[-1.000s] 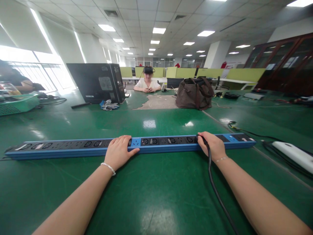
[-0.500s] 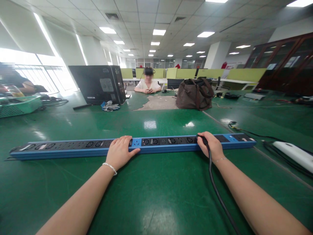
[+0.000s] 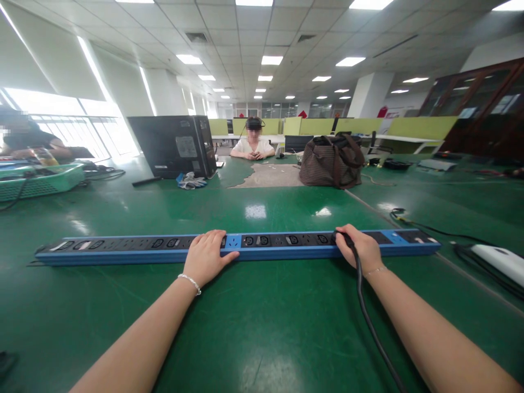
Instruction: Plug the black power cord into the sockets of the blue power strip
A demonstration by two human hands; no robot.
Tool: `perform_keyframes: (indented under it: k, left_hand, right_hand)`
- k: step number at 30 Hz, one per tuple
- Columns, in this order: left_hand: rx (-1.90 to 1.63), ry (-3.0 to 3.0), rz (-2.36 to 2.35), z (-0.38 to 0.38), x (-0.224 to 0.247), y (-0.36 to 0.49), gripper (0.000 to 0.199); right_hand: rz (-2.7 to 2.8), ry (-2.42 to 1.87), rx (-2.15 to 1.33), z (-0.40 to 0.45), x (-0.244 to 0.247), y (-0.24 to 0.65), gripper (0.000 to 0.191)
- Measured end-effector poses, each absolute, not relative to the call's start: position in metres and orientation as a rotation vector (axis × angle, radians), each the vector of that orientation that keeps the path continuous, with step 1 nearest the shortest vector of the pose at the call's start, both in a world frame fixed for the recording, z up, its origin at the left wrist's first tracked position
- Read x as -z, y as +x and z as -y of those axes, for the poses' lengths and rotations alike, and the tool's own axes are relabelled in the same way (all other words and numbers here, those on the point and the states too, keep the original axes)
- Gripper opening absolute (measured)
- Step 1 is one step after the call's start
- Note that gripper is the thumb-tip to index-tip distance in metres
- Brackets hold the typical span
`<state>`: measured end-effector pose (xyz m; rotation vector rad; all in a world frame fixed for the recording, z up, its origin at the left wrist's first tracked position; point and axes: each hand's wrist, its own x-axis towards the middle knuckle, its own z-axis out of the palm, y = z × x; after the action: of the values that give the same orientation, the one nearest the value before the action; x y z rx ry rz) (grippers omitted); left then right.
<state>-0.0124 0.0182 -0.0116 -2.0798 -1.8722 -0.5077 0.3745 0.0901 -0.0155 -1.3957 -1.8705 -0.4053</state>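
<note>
A long blue power strip point(image 3: 254, 254) with black and blue sockets lies across the green table point(image 3: 245, 322). My left hand point(image 3: 208, 255) rests over the strip left of its middle, fingers on the top and thumb along the front edge, beside a blue socket. My right hand point(image 3: 360, 250) is closed around a black plug at the strip's right part. The plug sits against the socket face; how deep it is in is hidden by my fingers. A black cable point(image 3: 370, 322) runs from the plug down toward the front edge of the view.
Behind the strip stand a black computer case point(image 3: 164, 144), gloves point(image 3: 191, 181) and a brown bag point(image 3: 331, 161). A green basket point(image 3: 49, 183) is at the left, a white device point(image 3: 497, 262) with cables at the right. A person point(image 3: 252, 146) sits opposite, another at far left.
The view has shifted, so the scene sits slightly further right and lower. Both hands keep the same places on the strip, and the plug is still held.
</note>
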Motion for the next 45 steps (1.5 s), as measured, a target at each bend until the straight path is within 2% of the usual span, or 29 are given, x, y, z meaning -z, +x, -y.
perform_keyframes:
  k: [4, 16, 26, 36, 45]
  left_hand:
    - [0.512, -2.087, 1.884, -0.0177, 0.0108, -0.0123, 0.058]
    - [0.492, -2.081, 1.878, -0.0165, 0.0098, -0.0115, 0.059]
    - [0.485, -2.087, 1.875, -0.0174, 0.0106, -0.0120, 0.058]
    - [0.528, -2.098, 1.891, -0.0177, 0.0103, -0.0117, 0.058]
    - [0.507, -2.093, 1.903, -0.0167, 0.0088, -0.0110, 0.057]
  right_hand:
    - [1.868, -1.425, 0.347, -0.0889, 0.0133, 0.3733, 0.020]
    - [1.939, -1.351, 0.588, -0.0893, 0.0162, 0.3745, 0.023]
    - [1.862, -1.397, 0.350, -0.0905, 0.0172, 0.3754, 0.019]
    - [1.869, -1.438, 0.399, -0.0881, 0.0177, 0.3746, 0.024]
    - [1.850, -1.340, 0.293, -0.0886, 0.0204, 0.3745, 0.024]
